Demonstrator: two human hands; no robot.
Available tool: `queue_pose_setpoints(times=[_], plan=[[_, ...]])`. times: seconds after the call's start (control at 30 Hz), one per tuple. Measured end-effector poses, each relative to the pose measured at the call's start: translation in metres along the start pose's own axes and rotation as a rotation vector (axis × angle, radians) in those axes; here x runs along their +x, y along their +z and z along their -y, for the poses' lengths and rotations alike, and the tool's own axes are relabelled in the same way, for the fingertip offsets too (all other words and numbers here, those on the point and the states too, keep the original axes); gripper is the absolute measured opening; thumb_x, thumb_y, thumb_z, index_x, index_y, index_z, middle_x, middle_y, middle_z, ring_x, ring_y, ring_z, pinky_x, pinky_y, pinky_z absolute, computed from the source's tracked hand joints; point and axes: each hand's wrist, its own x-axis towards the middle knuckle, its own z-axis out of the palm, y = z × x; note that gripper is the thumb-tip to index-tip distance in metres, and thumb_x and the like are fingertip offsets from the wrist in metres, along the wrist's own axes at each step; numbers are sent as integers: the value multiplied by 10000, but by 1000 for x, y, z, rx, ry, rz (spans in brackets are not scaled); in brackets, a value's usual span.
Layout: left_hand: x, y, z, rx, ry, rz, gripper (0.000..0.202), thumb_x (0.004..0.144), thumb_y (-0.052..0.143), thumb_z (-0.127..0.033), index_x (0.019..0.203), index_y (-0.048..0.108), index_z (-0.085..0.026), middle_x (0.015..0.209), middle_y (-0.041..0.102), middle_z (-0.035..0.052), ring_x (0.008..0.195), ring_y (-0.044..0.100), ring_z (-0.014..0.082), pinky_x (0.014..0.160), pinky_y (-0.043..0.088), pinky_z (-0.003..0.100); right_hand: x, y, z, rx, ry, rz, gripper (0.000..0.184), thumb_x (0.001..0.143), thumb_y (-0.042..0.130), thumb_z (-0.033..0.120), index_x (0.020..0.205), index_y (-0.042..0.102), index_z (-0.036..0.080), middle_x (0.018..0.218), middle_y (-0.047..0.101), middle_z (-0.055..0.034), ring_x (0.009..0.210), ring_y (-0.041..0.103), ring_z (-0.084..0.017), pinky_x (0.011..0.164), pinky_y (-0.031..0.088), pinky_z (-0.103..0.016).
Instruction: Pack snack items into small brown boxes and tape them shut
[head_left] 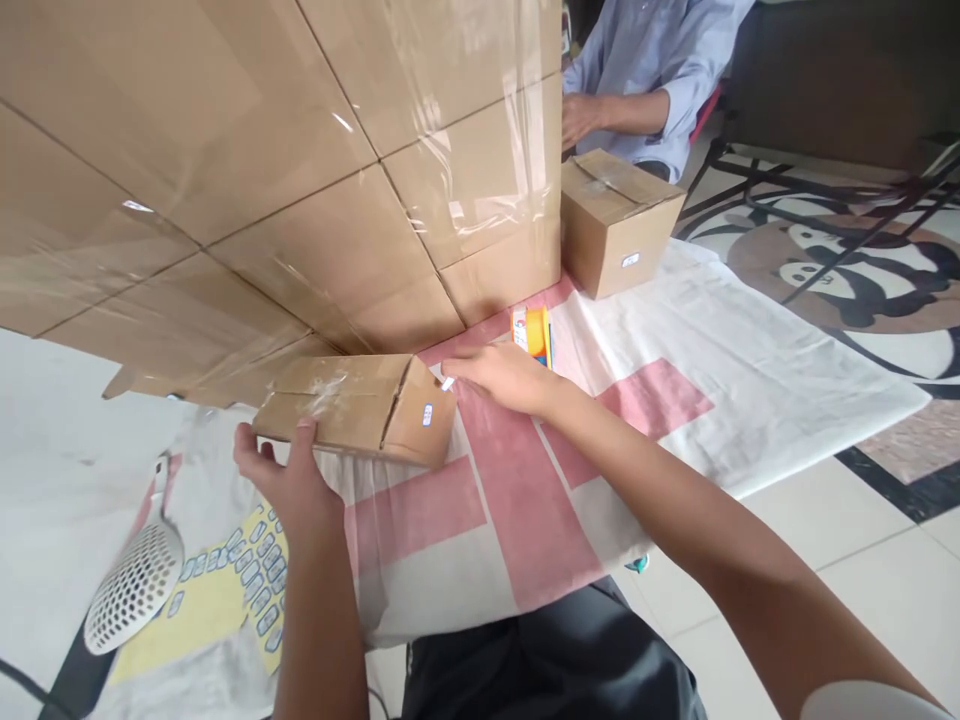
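My left hand (289,475) grips the left end of a small cardboard box (341,400), its thumb on the near edge and its fingers round the end. The box lies on the table against stacked cartons, with clear tape on top and a small blue-edged label (427,414) on its right end. Just beyond that end, my right hand (502,375) is closed in a pinch on a small white piece (448,383), too small to make out in detail. Behind the right hand stands an orange-yellow tub (534,330), partly covered by it.
Tall taped cartons (300,220) wall off the back. Another labelled cardboard box (619,220) sits at the right, near a person's sleeve (675,70) and hand. A white slotted skimmer (139,580) lies at the left beside a yellow sheet of labels (195,620). A pink-and-white cloth (540,520) covers the table.
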Motion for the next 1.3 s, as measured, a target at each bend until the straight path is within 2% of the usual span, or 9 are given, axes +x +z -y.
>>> queue_pose_setpoints(times=[0.17,0.53,0.7,0.83,0.9,1.0,1.1,1.2,1.3], plan=[[7,7,9,-84,-69,116,761,841,591,-295,1509,227,-294,1649,329,71,1482,404,228,1208,345,505,-4,15,18,56,-50,75,321,984,437,62,1112,678,230,996,671,-22,751,523,-138,593,173,-301],[10,1,15,-172,-79,136,791,788,617,-280,1476,231,-348,1650,328,39,1477,405,209,1145,412,448,1,26,42,-96,-88,107,251,980,459,58,1042,642,219,1018,685,-15,726,544,-120,558,115,-332],[12,-2,19,-223,-62,127,856,747,662,-257,1507,268,-274,1583,407,82,1448,438,236,1183,368,454,8,30,51,-127,5,77,200,1062,492,341,1045,635,201,1015,692,-44,776,585,-155,561,134,-317],[16,-2,23,-233,-20,174,855,753,662,-249,1515,277,-220,1535,433,114,1415,461,253,1166,395,445,13,35,46,-17,331,-65,807,697,808,712,1201,577,126,1117,672,-137,896,629,-242,600,258,-267],[17,0,24,-216,-6,197,845,775,643,-254,1525,256,-211,1546,419,124,1404,468,249,1149,415,436,12,41,39,153,267,-40,788,720,826,655,1247,568,129,1135,679,-134,939,641,-245,657,342,-265],[16,2,23,-181,-9,173,845,761,631,-285,1514,252,-221,1552,415,122,1385,486,242,1126,438,435,7,53,31,412,109,-16,475,901,748,458,1237,604,154,1075,709,-84,935,657,-196,747,413,-259],[9,-6,17,-189,-25,124,870,706,673,-305,1480,282,-231,1533,425,130,1364,503,271,1102,452,481,3,56,34,474,101,-34,473,911,743,430,1261,618,137,1096,721,-100,962,676,-209,801,454,-275],[-5,-25,7,-174,45,84,816,708,726,-352,1436,361,-298,1487,467,96,1337,529,282,1039,495,487,-11,38,51,480,113,-52,632,948,678,474,1467,496,163,1302,676,-148,1142,663,-267,926,497,-343],[-30,-32,-16,-123,213,102,730,778,708,-497,1438,421,-377,1449,507,50,1323,542,275,973,540,460,-48,6,78,514,143,-206,744,1043,477,505,1657,153,236,1561,482,-151,1426,489,-255,1157,407,-403]])
